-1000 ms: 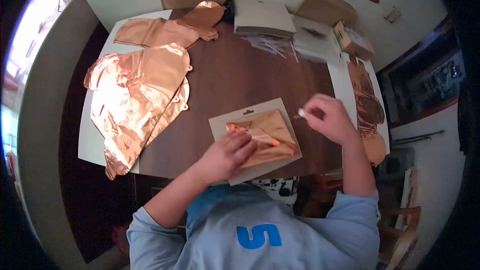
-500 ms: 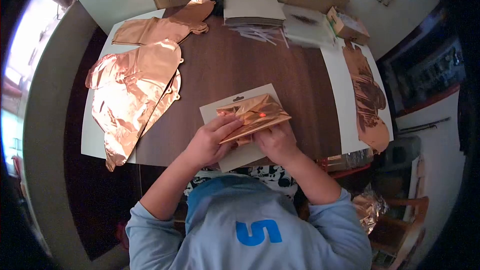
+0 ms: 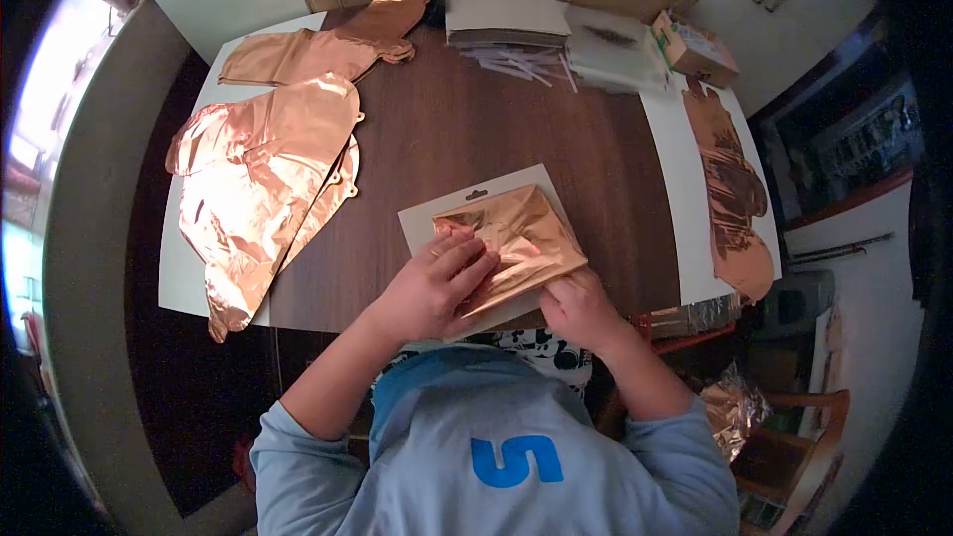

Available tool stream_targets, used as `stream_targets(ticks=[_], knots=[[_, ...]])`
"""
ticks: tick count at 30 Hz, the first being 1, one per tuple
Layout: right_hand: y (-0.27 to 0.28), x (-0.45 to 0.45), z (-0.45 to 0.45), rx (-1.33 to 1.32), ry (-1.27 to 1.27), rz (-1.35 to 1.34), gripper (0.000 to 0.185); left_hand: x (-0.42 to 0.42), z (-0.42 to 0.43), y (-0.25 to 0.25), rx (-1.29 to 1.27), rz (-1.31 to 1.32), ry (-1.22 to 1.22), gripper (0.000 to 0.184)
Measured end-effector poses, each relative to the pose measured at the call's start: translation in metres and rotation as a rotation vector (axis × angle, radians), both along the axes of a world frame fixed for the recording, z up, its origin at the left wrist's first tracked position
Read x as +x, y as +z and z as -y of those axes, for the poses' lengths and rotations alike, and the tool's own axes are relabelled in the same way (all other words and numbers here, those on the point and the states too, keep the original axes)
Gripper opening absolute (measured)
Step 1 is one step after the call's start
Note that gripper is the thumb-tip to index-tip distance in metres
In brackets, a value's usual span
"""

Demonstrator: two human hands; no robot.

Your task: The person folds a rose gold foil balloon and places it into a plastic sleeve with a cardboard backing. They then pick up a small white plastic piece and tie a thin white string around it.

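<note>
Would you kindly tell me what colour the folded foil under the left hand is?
Shiny copper; the folded foil shows best in the head view.

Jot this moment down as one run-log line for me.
left hand: fingers atop folded copper-coloured foil | right hand: at foil's near right edge, fingertips hidden | card: beneath foil, on table

From here, the folded foil (image 3: 536,228) hides part of the right hand (image 3: 581,310) and much of the card (image 3: 419,220); what the small box (image 3: 707,64) holds is too blurred to tell.
</note>
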State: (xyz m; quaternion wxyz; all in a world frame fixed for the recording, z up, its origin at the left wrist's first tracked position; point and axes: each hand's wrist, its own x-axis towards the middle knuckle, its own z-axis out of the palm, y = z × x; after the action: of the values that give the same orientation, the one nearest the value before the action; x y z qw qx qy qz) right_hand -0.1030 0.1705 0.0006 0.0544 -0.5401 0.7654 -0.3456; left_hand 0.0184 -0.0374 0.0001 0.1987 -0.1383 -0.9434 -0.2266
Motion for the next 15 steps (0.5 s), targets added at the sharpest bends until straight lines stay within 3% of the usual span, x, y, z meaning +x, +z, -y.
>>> stream_targets(ticks=[3, 6, 10, 15], knots=[[0.006, -0.006, -0.019, 0.071, 0.013, -0.027, 0.028, 0.002, -0.003, 0.013, -0.025, 0.023, -0.017, 0.064], [0.021, -0.015, -0.031, 0.070, -0.043, -0.360, 0.031, 0.004, -0.004, 0.013, -0.025, 0.051, -0.015, 0.075], [0.032, -0.025, -0.053, 0.058, -0.260, -0.264, 0.032, 0.005, -0.003, 0.012, 0.005, 0.082, -0.016, 0.076], [0.057, -0.035, -0.013, -0.008, -0.100, -0.144, 0.031, 0.003, -0.008, 0.009, -0.007, 0.070, 0.033, 0.075]])
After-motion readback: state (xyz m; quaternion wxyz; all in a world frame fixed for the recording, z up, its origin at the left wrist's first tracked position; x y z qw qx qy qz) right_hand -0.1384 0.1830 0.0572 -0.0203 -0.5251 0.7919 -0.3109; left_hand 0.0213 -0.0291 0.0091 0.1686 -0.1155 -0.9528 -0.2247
